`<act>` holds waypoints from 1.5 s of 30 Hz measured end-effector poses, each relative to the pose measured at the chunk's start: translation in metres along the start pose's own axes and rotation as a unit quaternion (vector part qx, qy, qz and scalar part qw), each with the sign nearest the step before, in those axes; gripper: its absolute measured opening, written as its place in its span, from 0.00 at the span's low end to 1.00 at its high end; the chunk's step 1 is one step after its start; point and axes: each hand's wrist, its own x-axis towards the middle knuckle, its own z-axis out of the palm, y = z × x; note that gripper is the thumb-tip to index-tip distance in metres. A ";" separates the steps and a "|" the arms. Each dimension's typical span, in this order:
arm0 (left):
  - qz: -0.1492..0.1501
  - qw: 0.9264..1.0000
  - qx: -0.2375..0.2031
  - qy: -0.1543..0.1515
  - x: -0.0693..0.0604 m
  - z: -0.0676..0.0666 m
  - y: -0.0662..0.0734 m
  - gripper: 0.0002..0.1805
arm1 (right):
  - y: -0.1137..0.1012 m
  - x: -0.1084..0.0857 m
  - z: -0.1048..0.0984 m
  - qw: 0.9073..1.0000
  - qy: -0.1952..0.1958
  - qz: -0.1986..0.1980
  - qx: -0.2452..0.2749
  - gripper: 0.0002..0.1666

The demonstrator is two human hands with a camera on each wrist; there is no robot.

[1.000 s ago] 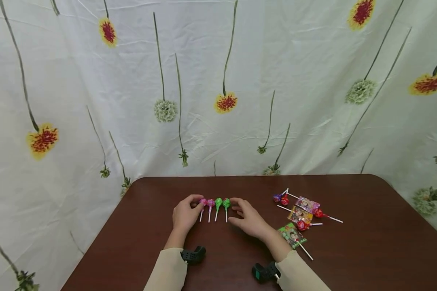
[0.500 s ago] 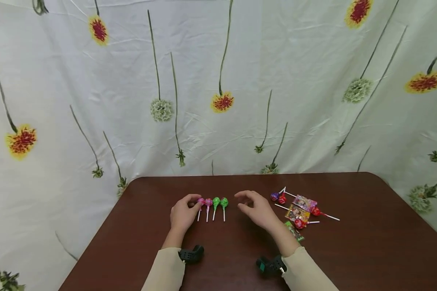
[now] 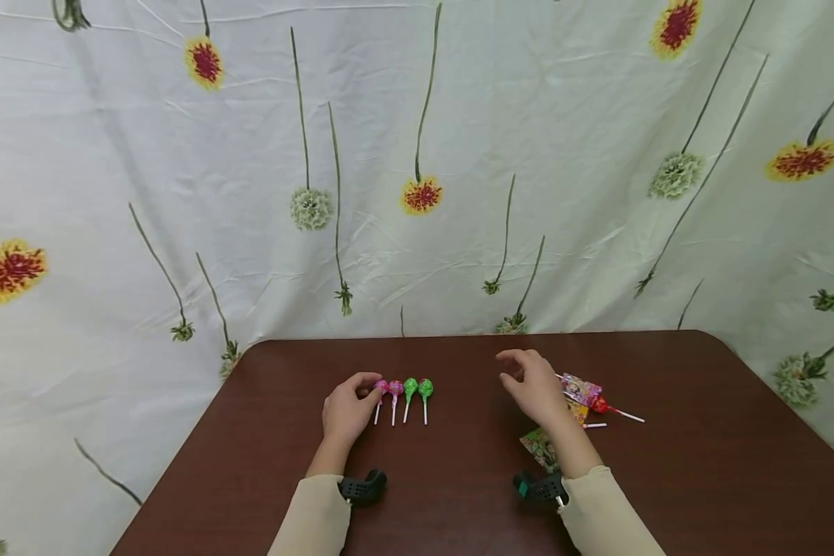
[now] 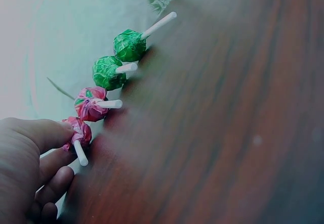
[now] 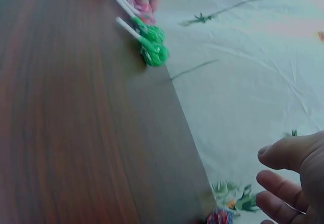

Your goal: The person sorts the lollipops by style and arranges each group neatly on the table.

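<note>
Four-in-line wording aside, several lollipops lie in a row on the table, sticks toward me. My left hand (image 3: 347, 409) pinches the head of the leftmost pink lollipop (image 4: 81, 133) between thumb and fingers. Beside it lies a second pink lollipop (image 4: 91, 103), then a green lollipop (image 4: 108, 73) and another green lollipop (image 4: 130, 45). Over to the right, my right hand (image 3: 538, 390) is in the air with relaxed, spread fingers and holds nothing. It partly covers a loose group of candies; a dark red and blue wrapped candy (image 5: 218, 216) shows below it in the right wrist view.
Around the right forearm lie a green flat packet (image 3: 540, 446), a purple flat packet (image 3: 582, 388), an orange packet (image 3: 578, 413) and a red lollipop (image 3: 601, 405). Behind the brown table (image 3: 459, 502) hangs a white flowered cloth (image 3: 361, 255).
My right hand has left the green end of the row and moved right, over to the loose candies. My left hand stays at the leftmost pink lollipop.
</note>
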 end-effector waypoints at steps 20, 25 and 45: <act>0.003 1.000 0.007 0.001 0.000 -0.001 0.002 0.14 | 0.039 -0.006 -0.009 0.995 -0.006 0.056 -0.080 0.24; 0.006 1.000 0.004 0.002 0.000 -0.001 0.002 0.13 | 0.042 -0.007 -0.007 0.995 -0.009 0.051 -0.084 0.23; 0.007 1.000 0.007 0.002 0.005 -0.001 0.001 0.13 | 0.046 -0.004 -0.004 0.997 -0.008 0.054 -0.059 0.14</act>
